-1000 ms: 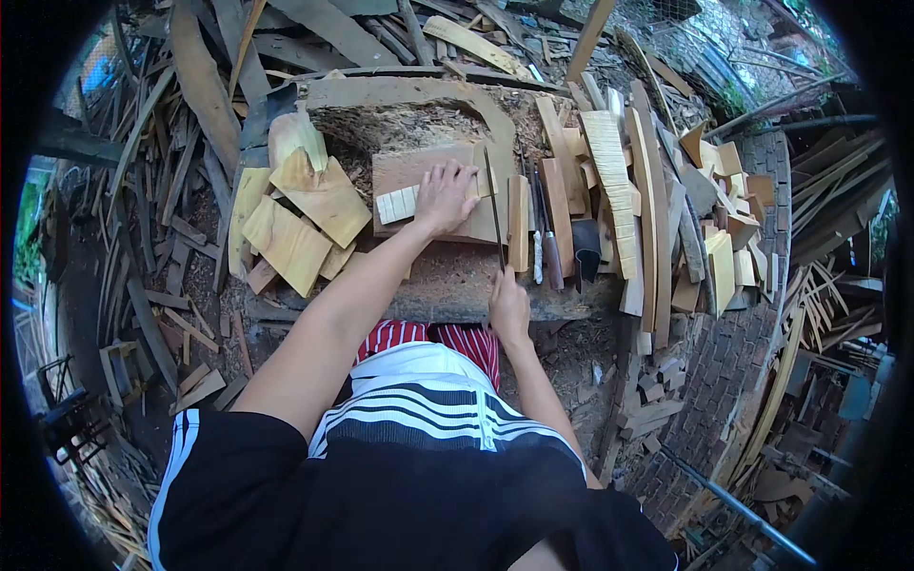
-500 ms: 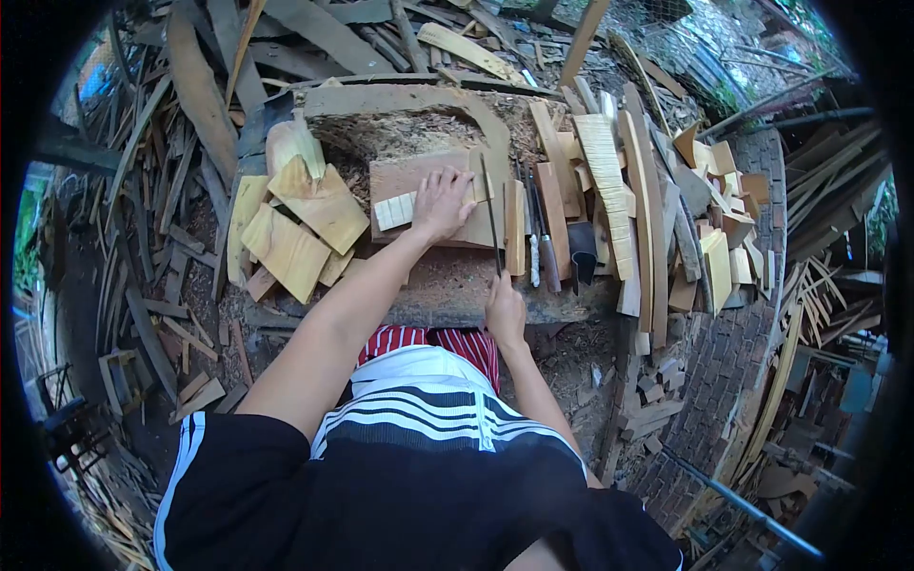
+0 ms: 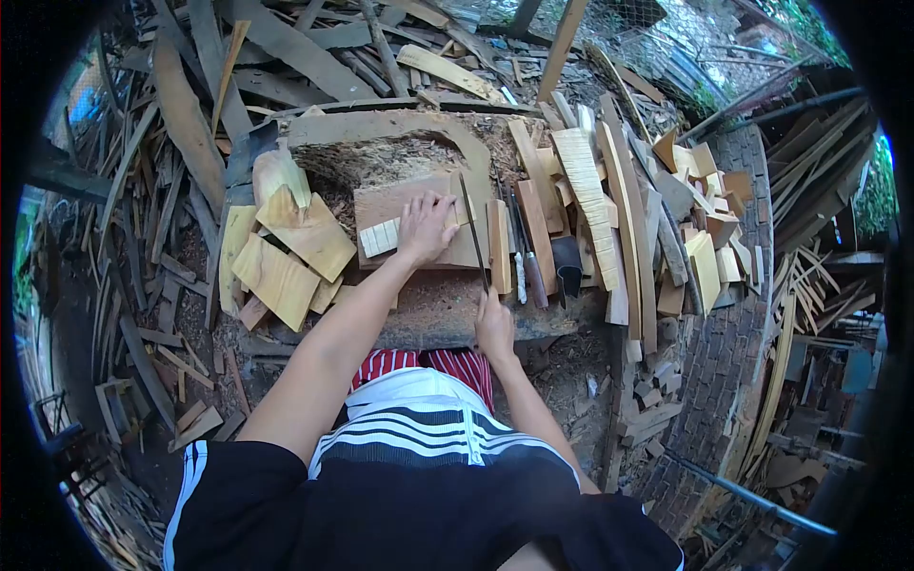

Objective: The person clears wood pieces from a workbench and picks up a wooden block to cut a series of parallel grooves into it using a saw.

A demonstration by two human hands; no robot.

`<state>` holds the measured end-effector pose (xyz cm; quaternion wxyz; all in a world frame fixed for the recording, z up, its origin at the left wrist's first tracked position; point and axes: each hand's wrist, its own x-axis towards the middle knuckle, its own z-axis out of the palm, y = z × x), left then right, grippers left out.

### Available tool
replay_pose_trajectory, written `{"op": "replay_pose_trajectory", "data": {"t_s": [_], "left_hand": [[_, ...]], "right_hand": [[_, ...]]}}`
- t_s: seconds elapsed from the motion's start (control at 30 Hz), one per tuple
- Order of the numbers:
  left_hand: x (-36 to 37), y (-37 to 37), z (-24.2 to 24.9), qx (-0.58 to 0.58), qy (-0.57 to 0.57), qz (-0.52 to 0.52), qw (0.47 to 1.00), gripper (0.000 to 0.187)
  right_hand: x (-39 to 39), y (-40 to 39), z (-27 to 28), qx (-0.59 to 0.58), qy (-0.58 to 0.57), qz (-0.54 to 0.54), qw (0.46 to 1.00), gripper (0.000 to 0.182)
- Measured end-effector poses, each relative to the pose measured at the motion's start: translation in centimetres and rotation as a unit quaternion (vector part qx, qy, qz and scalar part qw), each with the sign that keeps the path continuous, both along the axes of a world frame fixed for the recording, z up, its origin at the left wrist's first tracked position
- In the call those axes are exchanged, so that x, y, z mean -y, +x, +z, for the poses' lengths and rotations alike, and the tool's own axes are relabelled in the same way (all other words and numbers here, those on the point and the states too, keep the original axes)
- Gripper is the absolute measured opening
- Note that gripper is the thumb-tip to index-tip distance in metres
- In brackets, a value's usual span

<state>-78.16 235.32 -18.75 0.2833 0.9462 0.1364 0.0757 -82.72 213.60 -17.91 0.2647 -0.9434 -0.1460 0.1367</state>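
Observation:
My left hand (image 3: 426, 228) presses down on a pale wood strip (image 3: 380, 238), fingers curled over it. Several cross lines mark the strip's exposed left end. Beneath it lies a flat brown board (image 3: 381, 202) on the workbench. My right hand (image 3: 494, 328) is closed round the handle of a thin dark-bladed saw (image 3: 478, 243), its blade seen almost edge-on. That blade runs away from me across the strip's right end, just right of my left fingertips. How deep it sits in the wood cannot be made out.
Yellowish wood pieces (image 3: 276, 281) are piled at the bench's left. Right of the saw lie a wood block (image 3: 498, 247), slim handled tools (image 3: 534, 276), a dark curved piece (image 3: 568, 265) and a ridged curved strip (image 3: 586, 200). Offcuts (image 3: 705, 266) and scrap planks (image 3: 181, 95) surround the bench.
The head view has shifted, so the bench appears lower and further left. Relative to the board, the saw has slid slightly away from me. My left hand keeps its place on the strip.

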Motion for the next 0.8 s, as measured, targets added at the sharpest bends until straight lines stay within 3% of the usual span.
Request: {"op": "replay_pose_trajectory", "data": {"t_s": [0.2, 0.37, 0.43, 0.6, 0.8], "left_hand": [[-0.2, 0.1, 0.4, -0.006, 0.000, 0.006, 1.000, 0.054], [0.0, 0.3, 0.2, -0.032, 0.001, 0.018, 0.999, 0.054], [-0.1, 0.2, -0.5, 0.018, 0.010, 0.008, 1.000, 0.053], [-0.1, 0.4, 0.3, -0.003, -0.013, 0.006, 1.000, 0.054], [0.1, 0.3, 0.3, -0.012, -0.009, 0.012, 1.000, 0.053]], "right_hand": [[-5.9, 6.4, -1.7, 0.061, 0.015, 0.028, 0.998, 0.027], [-2.2, 2.0, 1.0, 0.005, -0.032, 0.003, 0.999, 0.022], [-0.5, 0.4, 1.1, -0.021, -0.039, -0.004, 0.999, 0.021], [-4.3, 5.0, -0.8, 0.084, 0.011, 0.041, 0.996, 0.024], [-3.7, 4.2, -0.9, 0.059, -0.013, 0.030, 0.998, 0.023]]}}
